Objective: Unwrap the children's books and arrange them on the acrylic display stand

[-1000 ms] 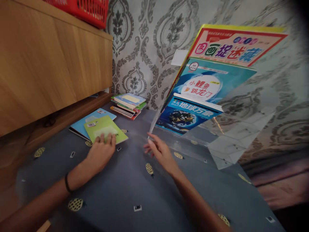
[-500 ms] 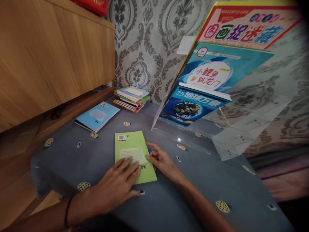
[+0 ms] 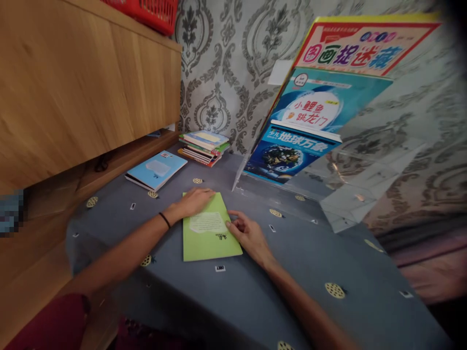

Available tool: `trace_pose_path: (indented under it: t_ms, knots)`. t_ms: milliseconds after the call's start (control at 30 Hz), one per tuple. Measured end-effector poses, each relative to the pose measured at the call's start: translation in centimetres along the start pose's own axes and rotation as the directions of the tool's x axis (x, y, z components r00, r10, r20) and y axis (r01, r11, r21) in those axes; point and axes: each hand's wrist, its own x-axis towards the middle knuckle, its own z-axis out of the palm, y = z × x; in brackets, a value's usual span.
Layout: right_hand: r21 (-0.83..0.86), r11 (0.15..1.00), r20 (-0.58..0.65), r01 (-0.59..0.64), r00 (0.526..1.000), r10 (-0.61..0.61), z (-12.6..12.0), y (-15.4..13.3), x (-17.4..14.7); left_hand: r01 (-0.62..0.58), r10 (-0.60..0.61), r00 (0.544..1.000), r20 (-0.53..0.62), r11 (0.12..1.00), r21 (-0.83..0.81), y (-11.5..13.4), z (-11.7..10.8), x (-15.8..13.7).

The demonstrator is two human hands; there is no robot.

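A thin green book (image 3: 204, 247) lies back cover up on the cloth-covered table. My left hand (image 3: 197, 201) rests flat over its top edge, with the fingers stretched out to the right and the barcode corner hidden beneath. At the book's right edge is my right hand (image 3: 251, 237). Its thumb lies on the cover and its index finger runs along the edge, while the other fingers curl in beside it. A light blue book (image 3: 156, 170) lies farther back on the left, apart from both hands.
Behind the blue book sits a stack of books (image 3: 205, 148) against the patterned wall. A clear display stand (image 3: 365, 197) at the right holds several upright books, the front one showing a globe (image 3: 282, 158). A wooden cabinet (image 3: 91, 82) overhangs the left, topped by a red basket (image 3: 153, 14).
My left hand has slid from the lower part of the green book up to its top edge. My right hand stays at the right edge. The view has shifted slightly.
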Motion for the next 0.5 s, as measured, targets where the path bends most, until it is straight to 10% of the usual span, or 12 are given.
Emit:
trace_pose_path:
  t_ms: [233,500]
  knots:
    - [-0.55,0.832,-0.04,0.07,0.993,-0.111,0.2,-1.1,0.4,0.086,-0.094,0.985,-0.145,0.994,-0.06,-5.3,-2.4,-3.2]
    - [-0.652,0.606,0.319,0.456,0.89,-0.325,5.6,-6.2,6.1,0.099,-0.107,0.983,-0.148,0.993,-0.059,-5.5,-3.8,-4.2]
